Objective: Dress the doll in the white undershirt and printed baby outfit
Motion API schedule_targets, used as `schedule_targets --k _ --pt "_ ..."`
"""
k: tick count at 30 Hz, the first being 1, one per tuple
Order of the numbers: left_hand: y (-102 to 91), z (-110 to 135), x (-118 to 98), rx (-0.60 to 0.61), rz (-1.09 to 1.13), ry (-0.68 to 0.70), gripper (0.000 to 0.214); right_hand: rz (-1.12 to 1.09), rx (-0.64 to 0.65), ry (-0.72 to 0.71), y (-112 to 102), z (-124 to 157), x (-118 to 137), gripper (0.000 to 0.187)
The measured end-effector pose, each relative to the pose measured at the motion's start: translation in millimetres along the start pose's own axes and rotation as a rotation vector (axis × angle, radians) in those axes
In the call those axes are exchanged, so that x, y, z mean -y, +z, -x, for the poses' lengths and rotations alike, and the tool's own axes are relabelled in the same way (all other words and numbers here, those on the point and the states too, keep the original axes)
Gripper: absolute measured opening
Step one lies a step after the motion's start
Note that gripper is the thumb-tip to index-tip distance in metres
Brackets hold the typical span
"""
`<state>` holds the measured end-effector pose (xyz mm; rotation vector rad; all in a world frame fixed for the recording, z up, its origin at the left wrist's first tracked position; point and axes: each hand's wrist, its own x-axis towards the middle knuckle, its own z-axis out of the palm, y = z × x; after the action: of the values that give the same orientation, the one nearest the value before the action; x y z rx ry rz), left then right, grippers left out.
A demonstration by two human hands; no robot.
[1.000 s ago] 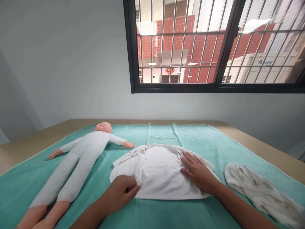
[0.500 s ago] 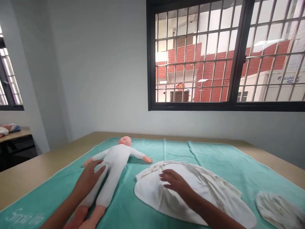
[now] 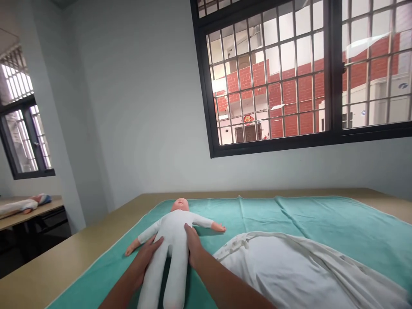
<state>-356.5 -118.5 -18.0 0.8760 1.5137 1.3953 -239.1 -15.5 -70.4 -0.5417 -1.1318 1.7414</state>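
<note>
A baby doll [image 3: 172,246] in a white bodysuit lies on its back on a teal towel [image 3: 289,214], head toward the wall. My left hand [image 3: 146,257] presses against the doll's left flank and my right hand [image 3: 193,244] against its right flank, both cupped round the torso. A white baby garment [image 3: 289,270] lies spread on the towel just right of my right arm.
The towel covers a tan table [image 3: 64,266] that runs to the wall. A barred window [image 3: 302,73] fills the wall above. At far left stands a second table [image 3: 19,214] with another doll on it, below a smaller window [image 3: 22,128].
My right hand left the white garment and went over to the doll; my left hand slid up from the doll's legs to its side. The view swung left and upward.
</note>
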Motion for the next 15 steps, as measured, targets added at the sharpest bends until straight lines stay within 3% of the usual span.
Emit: schedule_targets --k 3,6,10,15 --pt "14.6 18.7 -6.6 -0.016 0.070 -0.018 0.064 -0.108 -0.014 0.053 -7.9 21.8 27.1 0.048" --pt "47.6 52.2 -11.2 -0.012 0.102 0.044 0.065 -0.164 -0.021 0.038 -24.8 58.5 64.3 0.049" --pt "114.2 99.6 -2.2 -0.021 0.065 0.111 0.063 -0.178 -0.052 0.007 -65.8 134.0 123.9 0.054" --pt "203.3 133.8 43.9 0.107 0.042 0.146 0.070 -0.084 -0.246 0.148 -131.7 238.8 179.1 0.061"
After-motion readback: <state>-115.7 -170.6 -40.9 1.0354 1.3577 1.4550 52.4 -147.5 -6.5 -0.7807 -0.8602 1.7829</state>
